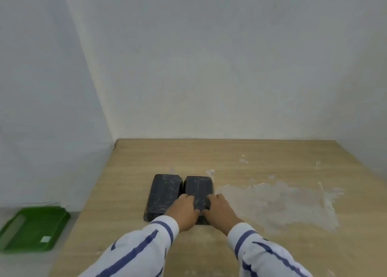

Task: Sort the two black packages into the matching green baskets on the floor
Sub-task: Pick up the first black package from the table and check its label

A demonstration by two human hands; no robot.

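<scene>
**Gripping the right package on the table**

Green basket [31, 228] sits on the floor, left of the wooden table [117, 193], holding only a small pale label. Left hand [184, 210] and right hand [219, 210] clasp the right black package [198, 185]; the left black package [162, 193] lies touching it.

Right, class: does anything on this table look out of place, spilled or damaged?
Yes. A crumpled sheet of clear film sprawls over the wooden table, right of the two black packages, with loose scraps behind it. It looks like leftover wrapping.
</scene>
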